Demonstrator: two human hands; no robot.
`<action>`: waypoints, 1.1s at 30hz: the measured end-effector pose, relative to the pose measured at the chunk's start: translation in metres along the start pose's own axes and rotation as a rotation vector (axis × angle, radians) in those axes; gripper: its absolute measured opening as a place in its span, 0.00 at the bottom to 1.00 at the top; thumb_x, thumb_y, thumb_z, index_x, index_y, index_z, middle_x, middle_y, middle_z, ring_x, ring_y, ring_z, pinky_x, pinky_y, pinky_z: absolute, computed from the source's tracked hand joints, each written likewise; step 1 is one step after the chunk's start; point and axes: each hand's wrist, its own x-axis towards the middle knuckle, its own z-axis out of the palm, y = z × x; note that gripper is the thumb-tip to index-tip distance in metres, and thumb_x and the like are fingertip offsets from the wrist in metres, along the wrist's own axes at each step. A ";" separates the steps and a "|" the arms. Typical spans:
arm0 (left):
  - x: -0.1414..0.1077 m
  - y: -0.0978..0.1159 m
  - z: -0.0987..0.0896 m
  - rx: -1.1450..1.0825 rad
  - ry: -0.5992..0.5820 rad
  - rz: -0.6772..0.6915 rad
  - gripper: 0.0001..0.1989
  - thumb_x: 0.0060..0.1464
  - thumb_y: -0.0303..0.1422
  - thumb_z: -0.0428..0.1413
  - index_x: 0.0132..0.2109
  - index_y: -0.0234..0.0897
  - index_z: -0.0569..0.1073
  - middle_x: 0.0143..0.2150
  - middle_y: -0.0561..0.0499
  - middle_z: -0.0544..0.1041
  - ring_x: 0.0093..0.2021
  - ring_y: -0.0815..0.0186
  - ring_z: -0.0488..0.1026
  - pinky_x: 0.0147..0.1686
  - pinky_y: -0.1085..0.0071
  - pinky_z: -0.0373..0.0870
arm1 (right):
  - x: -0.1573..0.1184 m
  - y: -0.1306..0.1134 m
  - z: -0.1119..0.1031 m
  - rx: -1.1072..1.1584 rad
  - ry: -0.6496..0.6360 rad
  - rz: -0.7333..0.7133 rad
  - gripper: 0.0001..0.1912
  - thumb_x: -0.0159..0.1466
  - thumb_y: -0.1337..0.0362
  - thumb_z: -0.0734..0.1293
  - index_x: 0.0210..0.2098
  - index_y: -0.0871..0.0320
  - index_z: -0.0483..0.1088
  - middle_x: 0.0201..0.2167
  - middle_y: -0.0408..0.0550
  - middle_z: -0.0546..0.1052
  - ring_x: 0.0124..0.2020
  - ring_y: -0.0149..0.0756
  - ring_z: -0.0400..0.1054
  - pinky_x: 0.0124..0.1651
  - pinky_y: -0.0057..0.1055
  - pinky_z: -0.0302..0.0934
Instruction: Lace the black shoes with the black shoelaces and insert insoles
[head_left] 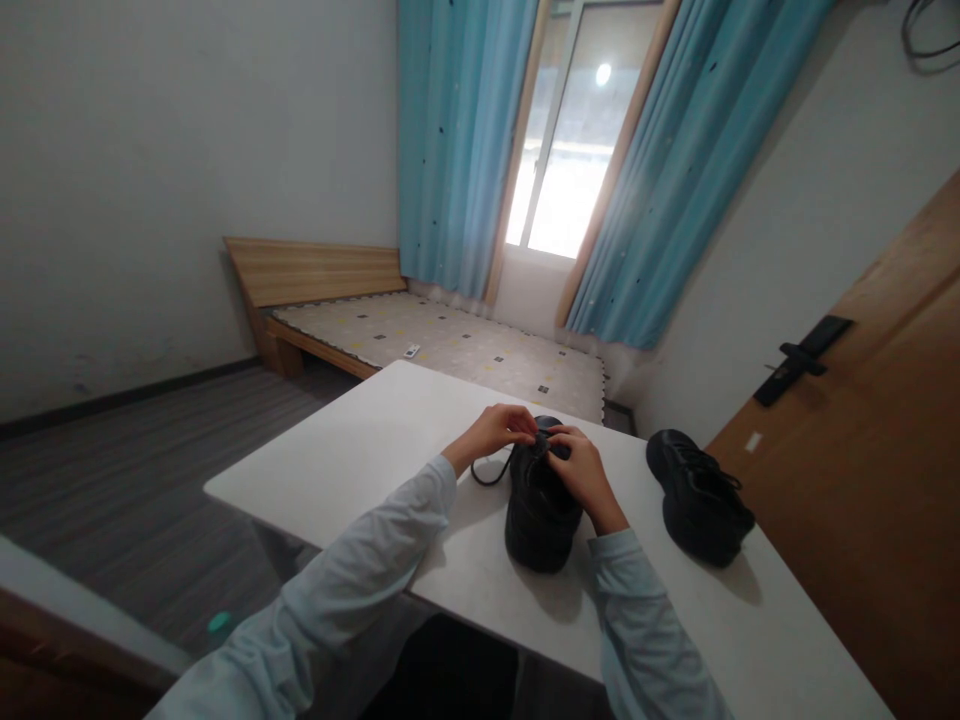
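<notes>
A black shoe point(541, 515) stands on the white table point(352, 440) with its heel towards me. My left hand point(496, 432) is at the left of its lacing, fingers pinched together on a dark lace. From the right, my right hand point(581, 462) reaches over the shoe's opening, its fingers closed at the lacing close to my left fingertips; what they grip is too small to make out. A loop of black lace point(487, 482) hangs out over the table on the shoe's left side.
A second black shoe point(701, 498), laced, stands at the table's right side near a wooden door point(885, 450). Beyond the table is a bed point(450, 335) with a small white object point(412, 351) on it. Blue curtains point(465, 140) flank a window.
</notes>
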 end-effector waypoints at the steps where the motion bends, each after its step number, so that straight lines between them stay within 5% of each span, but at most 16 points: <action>1: 0.000 0.001 0.000 0.006 -0.001 -0.006 0.10 0.42 0.29 0.63 0.35 0.31 0.75 0.31 0.48 0.79 0.32 0.68 0.75 0.34 0.74 0.71 | 0.000 0.001 0.001 -0.012 -0.001 0.000 0.05 0.53 0.66 0.67 0.26 0.57 0.76 0.40 0.54 0.75 0.43 0.44 0.69 0.51 0.41 0.60; 11: -0.003 0.008 -0.009 0.249 -0.065 -0.012 0.13 0.42 0.24 0.59 0.40 0.33 0.75 0.32 0.50 0.77 0.33 0.69 0.73 0.34 0.75 0.69 | -0.001 0.005 0.004 -0.010 0.061 -0.009 0.04 0.54 0.67 0.64 0.24 0.56 0.71 0.38 0.51 0.74 0.42 0.42 0.67 0.50 0.41 0.59; 17: -0.008 0.011 -0.011 0.646 0.093 0.022 0.12 0.45 0.21 0.54 0.37 0.35 0.75 0.37 0.47 0.74 0.38 0.65 0.72 0.40 0.71 0.68 | -0.001 0.000 0.003 -0.005 0.087 0.003 0.05 0.56 0.66 0.62 0.24 0.56 0.67 0.36 0.52 0.74 0.42 0.43 0.67 0.50 0.41 0.58; 21: -0.009 0.009 -0.015 0.762 0.306 -0.226 0.08 0.51 0.33 0.55 0.36 0.33 0.74 0.38 0.42 0.73 0.40 0.58 0.72 0.43 0.64 0.68 | -0.002 -0.002 0.003 -0.005 0.087 0.005 0.05 0.56 0.66 0.62 0.24 0.54 0.65 0.34 0.51 0.74 0.40 0.43 0.67 0.49 0.41 0.58; 23: -0.008 0.007 -0.016 0.658 0.346 -0.336 0.11 0.52 0.38 0.56 0.35 0.33 0.73 0.34 0.42 0.74 0.38 0.57 0.73 0.41 0.62 0.69 | -0.002 -0.002 0.003 -0.007 0.084 0.008 0.05 0.56 0.66 0.61 0.24 0.54 0.64 0.34 0.51 0.73 0.40 0.44 0.67 0.48 0.41 0.58; 26: -0.006 0.007 -0.015 0.206 0.317 -0.371 0.08 0.52 0.34 0.56 0.36 0.33 0.71 0.30 0.46 0.75 0.32 0.64 0.74 0.37 0.66 0.71 | -0.003 -0.001 0.003 -0.008 0.091 0.009 0.04 0.56 0.66 0.61 0.24 0.54 0.64 0.34 0.52 0.73 0.40 0.44 0.67 0.49 0.41 0.58; 29: -0.004 0.011 -0.013 -0.262 0.347 -0.241 0.09 0.47 0.28 0.57 0.39 0.32 0.70 0.34 0.47 0.75 0.34 0.68 0.75 0.37 0.70 0.72 | -0.003 0.000 0.004 -0.003 0.109 0.013 0.04 0.55 0.65 0.61 0.24 0.54 0.64 0.33 0.52 0.73 0.39 0.44 0.67 0.48 0.41 0.58; 33: -0.003 0.021 -0.012 -0.516 0.459 -0.066 0.12 0.42 0.25 0.57 0.38 0.33 0.69 0.42 0.47 0.72 0.42 0.66 0.74 0.42 0.66 0.72 | -0.004 0.003 0.005 0.020 0.159 0.031 0.04 0.56 0.65 0.60 0.25 0.55 0.64 0.32 0.51 0.74 0.38 0.42 0.67 0.46 0.41 0.59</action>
